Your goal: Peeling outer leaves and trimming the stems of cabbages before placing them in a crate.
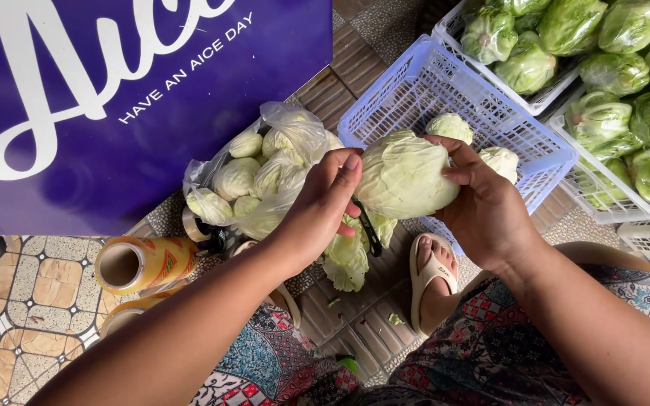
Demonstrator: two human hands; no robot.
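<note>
A pale green cabbage [404, 174] is held between both hands above the floor. My left hand [323, 204] grips its left side, thumb up along the head. My right hand [483, 203] wraps its right side, fingers over the top. Under the cabbage lie loose trimmed leaves [347, 259] and a dark knife [369, 229] on the floor. A clear plastic bag [265, 173] with several pale cabbages sits just left of my left hand.
A blue plastic basket [415, 90] behind the hands holds two trimmed cabbages. White crates [603, 203] at the top right are full of greener cabbages. Rolls of cling film [144, 263] lie at the left. A purple board [114, 150] stands behind. My sandalled foot [434, 274] rests below.
</note>
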